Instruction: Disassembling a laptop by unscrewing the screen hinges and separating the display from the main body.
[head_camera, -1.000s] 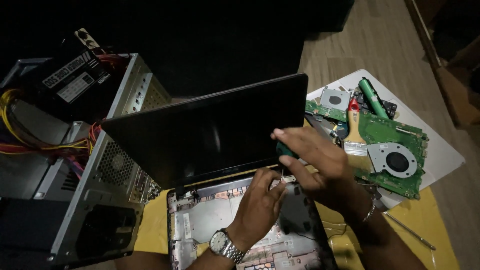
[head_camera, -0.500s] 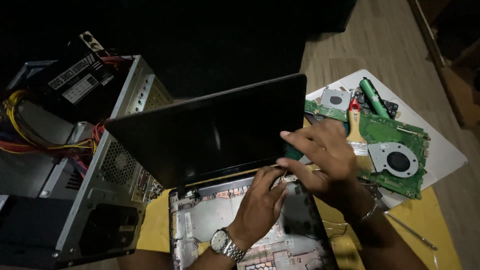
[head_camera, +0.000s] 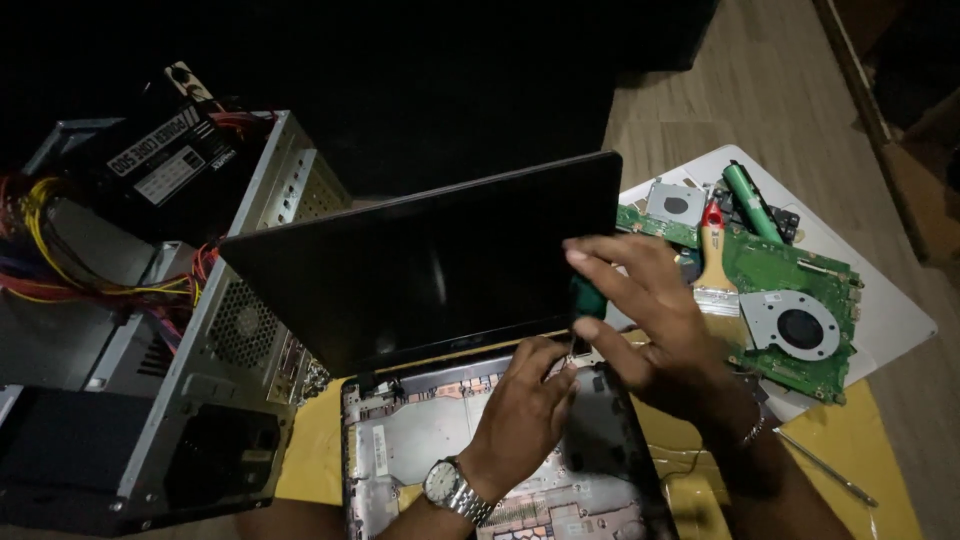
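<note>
Resting on the gutted base of 1 laptop (head_camera: 500, 470), the left hand (head_camera: 525, 405) has its fingertips down at the hinge edge near the right corner, where the dark screen lid (head_camera: 420, 265) meets the base; its grip is narrow, curled onto that spot, and I cannot tell whether it pinches anything. 1 metal wristwatch (head_camera: 452, 487) sits on that wrist. The right hand (head_camera: 650, 320) hovers just beside it at the lid's lower right corner, and its grip holds 1 small green-handled tool (head_camera: 588, 298) between thumb and fingers, the other fingers spread. 1 thin bracelet (head_camera: 752, 432) circles the right wrist.

The laptop stands open on a yellow desk (head_camera: 880, 440), lid tilted back, base stripped of its keyboard so pale inner plastic shows. To the right lies 1 white panel (head_camera: 900, 320) carrying 1 green circuit board (head_camera: 790, 275) with 2 round fan openings visible, 1 paintbrush (head_camera: 712, 270) with a red-and-wood handle, and 1 green cylinder (head_camera: 752, 200). 1 thin metal rod (head_camera: 825, 468) lies on the desk near the right forearm. To the left, 1 open computer case (head_camera: 200, 330) holds 1 black power supply (head_camera: 160, 160) and a tangle of yellow, red and black wires (head_camera: 60, 270).
</note>
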